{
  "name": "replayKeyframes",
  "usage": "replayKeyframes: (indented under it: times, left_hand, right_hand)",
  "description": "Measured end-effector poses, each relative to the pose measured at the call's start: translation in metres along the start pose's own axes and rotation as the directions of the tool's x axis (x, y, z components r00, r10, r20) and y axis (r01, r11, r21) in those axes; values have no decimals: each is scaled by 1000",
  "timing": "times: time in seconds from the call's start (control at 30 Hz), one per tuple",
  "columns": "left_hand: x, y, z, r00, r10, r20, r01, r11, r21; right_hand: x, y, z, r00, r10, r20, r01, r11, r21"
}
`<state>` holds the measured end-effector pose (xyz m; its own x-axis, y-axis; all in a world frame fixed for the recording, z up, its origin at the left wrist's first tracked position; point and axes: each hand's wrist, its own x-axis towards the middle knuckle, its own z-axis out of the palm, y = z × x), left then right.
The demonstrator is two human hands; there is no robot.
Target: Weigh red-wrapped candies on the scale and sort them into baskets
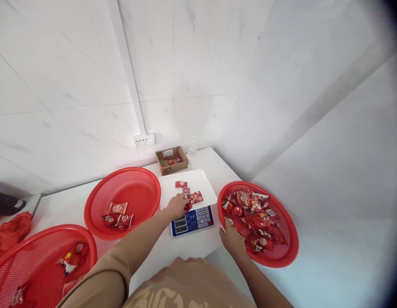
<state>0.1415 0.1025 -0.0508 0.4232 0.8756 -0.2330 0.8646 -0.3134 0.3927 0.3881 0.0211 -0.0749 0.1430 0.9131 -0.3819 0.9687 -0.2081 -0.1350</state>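
On the white pan [168, 188] of a digital scale [192, 221] lie several small red snack packets [196, 197]. My left hand [177, 206] reaches over the pan's front edge, fingers closed on a red packet [187, 207] that is partly hidden by them. To the right, a red plastic basket [293, 233] holds many red packets [259, 218]. My right hand [233, 239] grips its near left rim, thumb outside and fingers over the inner side; the fingertips are partly hidden.
Left of the scale stands a red basket [97, 192] with a few packets. Another red basket [41, 231] sits nearer at the left. Behind the scale are a small cardboard box [173, 167] and a clear bottle [192, 145]. A wall socket [143, 140] is above the table.
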Motion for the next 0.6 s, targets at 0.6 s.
replayKeyframes:
  times: [0.6]
  left_hand:
    - [-51,-89,-23,466,-879,-100,-159,28,-987]
  right_hand:
    - [0,-1,1,1000,0,-4,0,1000,0]
